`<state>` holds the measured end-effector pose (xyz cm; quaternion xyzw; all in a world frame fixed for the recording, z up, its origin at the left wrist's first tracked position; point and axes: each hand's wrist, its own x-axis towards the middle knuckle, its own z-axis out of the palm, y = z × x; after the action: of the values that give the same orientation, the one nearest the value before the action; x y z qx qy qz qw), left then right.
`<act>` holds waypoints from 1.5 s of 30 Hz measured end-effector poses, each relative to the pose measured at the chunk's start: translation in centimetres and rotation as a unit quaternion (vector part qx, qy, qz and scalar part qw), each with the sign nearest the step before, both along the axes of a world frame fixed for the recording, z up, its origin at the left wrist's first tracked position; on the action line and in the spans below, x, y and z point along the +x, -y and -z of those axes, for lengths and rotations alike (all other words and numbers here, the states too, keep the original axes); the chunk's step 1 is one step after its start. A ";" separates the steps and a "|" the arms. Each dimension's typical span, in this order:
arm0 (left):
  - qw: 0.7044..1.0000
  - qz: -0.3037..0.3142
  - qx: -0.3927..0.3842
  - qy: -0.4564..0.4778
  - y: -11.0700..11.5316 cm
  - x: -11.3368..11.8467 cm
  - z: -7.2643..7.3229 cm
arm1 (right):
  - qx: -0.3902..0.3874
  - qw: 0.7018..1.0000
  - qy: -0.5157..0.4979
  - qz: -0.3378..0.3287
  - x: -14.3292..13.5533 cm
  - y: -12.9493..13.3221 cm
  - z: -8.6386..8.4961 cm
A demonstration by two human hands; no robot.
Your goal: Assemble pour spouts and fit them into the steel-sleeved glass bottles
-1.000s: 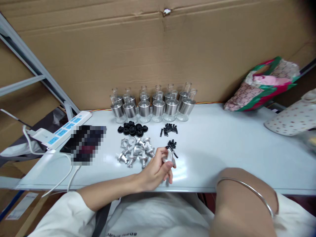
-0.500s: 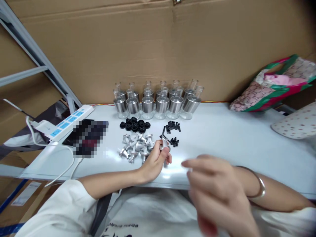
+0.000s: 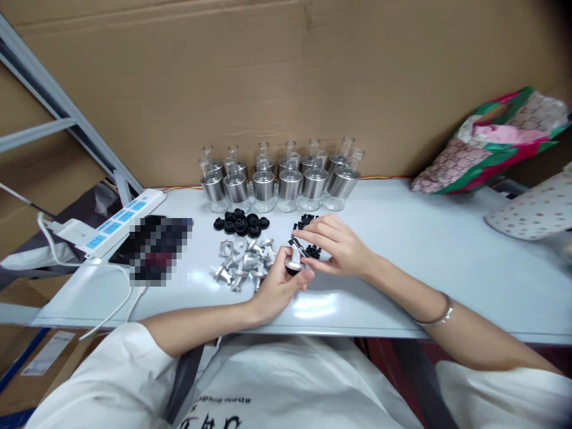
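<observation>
In the head view, the left hand (image 3: 277, 291) is curled round a silver metal spout piece with a flared round base (image 3: 294, 261), gripping it between thumb and fingers near the front edge of the glossy white table (image 3: 384, 304). A thin black lever (image 3: 292, 241) sits at the top of this piece, and black shows beneath its base. The right hand (image 3: 343, 247) reaches in from the other side, its fingers stretched and slightly bent about the lever and the piece's upper end; whether they pinch the lever, I cannot tell. Just beyond the right hand's fingers, and partly hidden by them, lie small black strip-like parts (image 3: 307, 220) and a cluster of tiny black round parts (image 3: 314, 252). Beside the left hand is a heap of loose silver metal spout parts (image 3: 243, 262), with a group of black round ridged stoppers (image 3: 241, 226) behind it. Farther back, against the brown cardboard wall (image 3: 223, 77), clear glass bottles with brushed steel bands (image 3: 263, 186) stand in two rows. A white power strip with blue sockets (image 3: 117, 225) lies at the table's left end.
</observation>
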<state>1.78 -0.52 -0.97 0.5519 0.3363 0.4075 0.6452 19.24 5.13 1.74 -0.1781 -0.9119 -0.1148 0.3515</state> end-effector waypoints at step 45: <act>0.994 0.092 -0.001 -0.054 -0.4 -0.3 0.1 | -0.048 0.997 0.063 0.025 -1.4 0.3 1.3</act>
<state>1.49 -0.10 -1.03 0.6009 0.3186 0.3160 0.6615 17.88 4.78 0.46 -0.2099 -0.9319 -0.0909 0.2816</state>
